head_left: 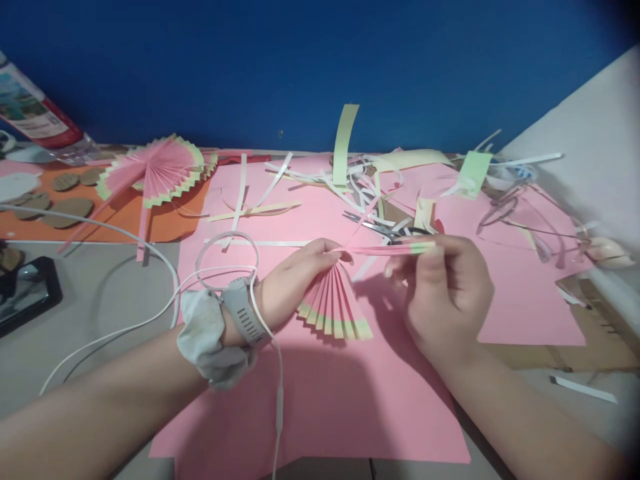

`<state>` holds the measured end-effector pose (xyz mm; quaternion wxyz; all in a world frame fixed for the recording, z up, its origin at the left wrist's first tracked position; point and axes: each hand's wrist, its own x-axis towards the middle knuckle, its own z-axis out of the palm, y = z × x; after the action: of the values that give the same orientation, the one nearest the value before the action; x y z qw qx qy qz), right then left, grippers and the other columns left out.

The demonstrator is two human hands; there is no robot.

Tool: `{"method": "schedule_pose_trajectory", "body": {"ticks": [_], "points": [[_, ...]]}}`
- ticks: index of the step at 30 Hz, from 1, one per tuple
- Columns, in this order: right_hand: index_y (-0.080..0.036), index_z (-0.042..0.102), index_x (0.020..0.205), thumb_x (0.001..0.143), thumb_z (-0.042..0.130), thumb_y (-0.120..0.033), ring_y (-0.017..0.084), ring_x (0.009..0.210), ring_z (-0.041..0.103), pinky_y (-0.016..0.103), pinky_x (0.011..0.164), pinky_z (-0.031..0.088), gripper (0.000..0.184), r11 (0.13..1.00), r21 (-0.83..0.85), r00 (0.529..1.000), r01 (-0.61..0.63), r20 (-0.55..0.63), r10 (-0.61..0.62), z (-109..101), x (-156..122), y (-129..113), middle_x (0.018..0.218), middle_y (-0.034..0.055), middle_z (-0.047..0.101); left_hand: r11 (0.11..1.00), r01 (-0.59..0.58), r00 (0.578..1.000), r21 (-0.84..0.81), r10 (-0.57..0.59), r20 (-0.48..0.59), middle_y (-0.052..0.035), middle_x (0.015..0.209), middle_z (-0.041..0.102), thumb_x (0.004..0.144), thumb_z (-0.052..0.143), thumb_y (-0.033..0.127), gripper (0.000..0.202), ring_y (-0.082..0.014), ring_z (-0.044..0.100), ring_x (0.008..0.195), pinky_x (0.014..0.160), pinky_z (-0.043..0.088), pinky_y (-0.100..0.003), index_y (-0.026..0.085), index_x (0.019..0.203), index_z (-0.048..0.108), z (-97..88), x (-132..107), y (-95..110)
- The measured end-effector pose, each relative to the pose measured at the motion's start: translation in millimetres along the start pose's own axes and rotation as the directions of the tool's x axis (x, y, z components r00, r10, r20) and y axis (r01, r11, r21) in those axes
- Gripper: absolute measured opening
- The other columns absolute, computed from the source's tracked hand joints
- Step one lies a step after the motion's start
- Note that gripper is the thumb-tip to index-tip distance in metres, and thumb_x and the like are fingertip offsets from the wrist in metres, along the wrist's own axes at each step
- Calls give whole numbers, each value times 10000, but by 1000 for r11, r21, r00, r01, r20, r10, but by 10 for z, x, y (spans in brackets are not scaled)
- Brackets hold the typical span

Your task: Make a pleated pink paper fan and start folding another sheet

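My left hand [295,280] pinches the pivot end of a pleated pink paper fan [337,303] with a yellow-green edge, whose lower folds spread out below my fingers. My right hand [443,293] is closed on the fan's upper folded strip [395,249], pulling it out level to the right. Both hands hover just above a large pink paper sheet [340,393]. A grey watch and a grey scrunchie sit on my left wrist.
A finished pink fan [157,170] lies on orange paper [125,223] at the back left. Scissors [390,230] lie among several paper strips behind my hands. A white cable [150,313] loops at left, a phone [25,293] sits at the left edge. A blue wall stands behind.
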<state>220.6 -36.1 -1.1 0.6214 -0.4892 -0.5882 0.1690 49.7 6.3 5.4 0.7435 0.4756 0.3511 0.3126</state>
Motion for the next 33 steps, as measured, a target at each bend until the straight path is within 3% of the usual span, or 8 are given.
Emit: {"method": "schedule_pose_trajectory", "body": {"ticks": [4, 9, 12, 17, 20, 24, 33], "points": [[-230, 555, 812, 942, 515, -321, 113, 530, 535, 254, 473, 409, 164, 974, 153, 981, -166, -76, 179, 19, 63, 63, 654, -34, 577, 1000, 10, 998, 9, -11, 67, -26, 807, 564, 843, 493, 287, 162, -156, 528, 712, 641, 418, -278, 165, 885, 590, -16, 1, 25], [-232, 568, 820, 933, 532, -320, 124, 567, 563, 275, 532, 464, 147, 979, 160, 981, -127, -123, 147, 23, 73, 66, 665, -31, 580, 969, -97, 990, 229, 71, 120, 50, 633, 371, 886, 534, 461, 324, -98, 345, 573, 561, 310, -246, 181, 729, 487, -21, -10, 27], [-233, 580, 835, 934, 526, -323, 147, 620, 594, 301, 562, 480, 144, 986, 131, 985, -102, -127, 119, 29, 49, 48, 687, -15, 600, 960, -122, 990, 252, 101, 96, 47, 651, 377, 923, 466, 474, 342, -102, 361, 604, 605, 329, -249, 177, 755, 484, -21, -7, 17], [-235, 601, 948, 943, 499, -253, 168, 682, 614, 335, 611, 499, 103, 999, 39, 1000, -3, -14, 4, -10, -11, 13, 787, 18, 642, 945, -168, 985, 280, 169, 22, 18, 723, 438, 957, 387, 476, 379, -128, 424, 702, 710, 365, -276, 187, 716, 434, -36, -4, 8], [-240, 609, 1038, 936, 482, -202, 191, 830, 631, 386, 738, 510, 167, 992, -66, 990, 104, 103, -97, -37, -14, -11, 937, 44, 646, 927, -183, 978, 327, 205, -34, 14, 732, 425, 952, 398, 478, 378, -145, 427, 749, 731, 367, -281, 201, 696, 403, -47, 1, 3], [-250, 618, 1051, 915, 491, -172, 219, 1039, 598, 447, 914, 472, 201, 964, -128, 964, 235, 157, -214, -38, 7, -37, 1069, 56, 641, 924, -192, 970, 330, 229, -77, 12, 713, 415, 934, 418, 513, 378, -161, 442, 772, 734, 384, -285, 213, 705, 422, -58, 14, -9], [-276, 611, 1136, 917, 480, -125, 195, 1068, 629, 424, 952, 502, 296, 980, -66, 954, 189, 250, -167, -23, -18, -60, 1109, 35, 696, 943, -201, 966, 265, 237, -109, 22, 704, 427, 928, 437, 506, 384, -149, 451, 761, 784, 382, -298, 202, 696, 412, -42, 31, -14]]}}
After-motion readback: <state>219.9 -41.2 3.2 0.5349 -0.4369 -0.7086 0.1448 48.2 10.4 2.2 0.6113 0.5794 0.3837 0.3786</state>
